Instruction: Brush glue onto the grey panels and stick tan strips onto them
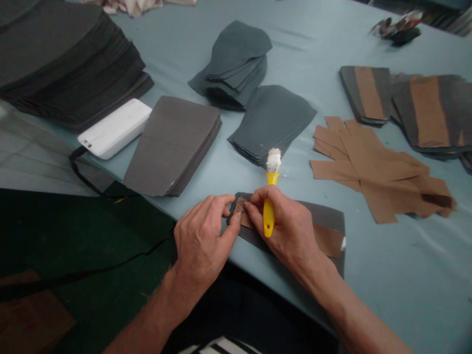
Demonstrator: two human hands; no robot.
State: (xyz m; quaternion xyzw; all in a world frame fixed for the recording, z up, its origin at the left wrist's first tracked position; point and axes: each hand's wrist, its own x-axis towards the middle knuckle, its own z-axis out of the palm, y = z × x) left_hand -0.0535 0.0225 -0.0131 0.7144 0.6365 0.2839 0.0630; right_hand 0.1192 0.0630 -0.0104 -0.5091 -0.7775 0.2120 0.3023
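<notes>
My right hand (287, 221) has its fingers closed round a paintbrush (269, 216) with a yellow handle; its bristles, coated white, point away from me. The same hand's fingertips press near the left end of a brown strip (326, 241) that lies along a dark grey piece of sheet material (326, 216) at the table's near edge. At that piece's left end, my left hand (206, 231) pinches the edge and the strip between thumb and fingers. A white smear shows at the strip's right end. My right hand and forearm cover the middle of the piece.
Left of my hands lie a grey-brown stack of sheets (175, 142), a white device (114, 128) with a black cord, and a large dark stack (62, 59). Dark grey cut pieces (273, 120) lie ahead. Loose brown strips (383, 169) and strip-bearing grey pieces (429, 110) are at right.
</notes>
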